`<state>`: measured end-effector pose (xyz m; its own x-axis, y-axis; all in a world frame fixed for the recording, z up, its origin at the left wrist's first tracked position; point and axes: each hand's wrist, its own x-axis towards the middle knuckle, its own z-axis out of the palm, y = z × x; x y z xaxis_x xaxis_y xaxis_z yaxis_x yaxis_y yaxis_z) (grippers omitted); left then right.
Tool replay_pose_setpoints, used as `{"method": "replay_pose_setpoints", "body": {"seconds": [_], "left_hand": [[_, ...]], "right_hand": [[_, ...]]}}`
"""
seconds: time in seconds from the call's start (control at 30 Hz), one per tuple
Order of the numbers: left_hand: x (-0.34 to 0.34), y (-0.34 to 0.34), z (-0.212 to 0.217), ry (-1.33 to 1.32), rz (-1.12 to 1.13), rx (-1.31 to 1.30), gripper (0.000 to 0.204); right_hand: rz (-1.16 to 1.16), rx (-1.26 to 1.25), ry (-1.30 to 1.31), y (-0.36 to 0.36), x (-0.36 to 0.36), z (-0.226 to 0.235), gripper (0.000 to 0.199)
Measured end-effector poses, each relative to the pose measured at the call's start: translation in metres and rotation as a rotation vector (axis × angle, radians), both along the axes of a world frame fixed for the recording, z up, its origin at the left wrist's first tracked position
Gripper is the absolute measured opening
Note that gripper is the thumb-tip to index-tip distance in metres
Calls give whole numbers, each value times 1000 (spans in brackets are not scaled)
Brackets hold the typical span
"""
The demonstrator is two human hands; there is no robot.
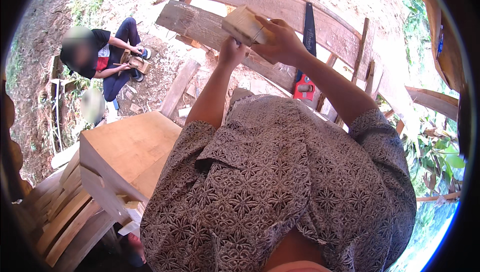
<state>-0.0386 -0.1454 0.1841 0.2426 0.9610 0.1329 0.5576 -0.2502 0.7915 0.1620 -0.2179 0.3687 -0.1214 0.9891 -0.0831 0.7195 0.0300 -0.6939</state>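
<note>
A pale, squared wooden block [242, 24] is held up in front of me, over the planks of a bench. My left hand [232, 52] is closed at its lower near side, and a small dark bluish spot shows by the fingertips. From the right, my right hand [281, 43] grips the block, with fingers over its top edge and the thumb underneath. A thin dark line crosses the block near that thumb; I cannot tell whether it is a mark or a slim tool. Just right of my right hand lies a handsaw [309, 32] with a black blade and red handle.
Long weathered planks [200, 21] form the bench, with gaps between them. A wooden panel [132, 147] stands at my left above stacked curved boards [67, 227]. At the far left, a seated person [95, 52] in dark clothes handles a wooden piece [139, 64]. Offcuts litter the ground.
</note>
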Motion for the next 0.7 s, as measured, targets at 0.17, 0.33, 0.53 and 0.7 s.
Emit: {"method": "replay_pose_setpoints", "body": {"seconds": [0.17, 0.33, 0.53, 0.7], "left_hand": [[14, 35, 8, -23, -11, -168, 20], [27, 55, 31, 43, -62, -357, 17], [-22, -16, 27, -427, -23, -352, 8], [-59, -25, 48, -525, -7, -340, 19]], "right_hand": [[-303, -250, 283, -21, 36, -74, 93], [-330, -437, -39, -65, 48, -167, 97], [-450, -335, 46, -103, 35, -208, 100], [-439, -359, 71, -103, 35, -210, 104]]}}
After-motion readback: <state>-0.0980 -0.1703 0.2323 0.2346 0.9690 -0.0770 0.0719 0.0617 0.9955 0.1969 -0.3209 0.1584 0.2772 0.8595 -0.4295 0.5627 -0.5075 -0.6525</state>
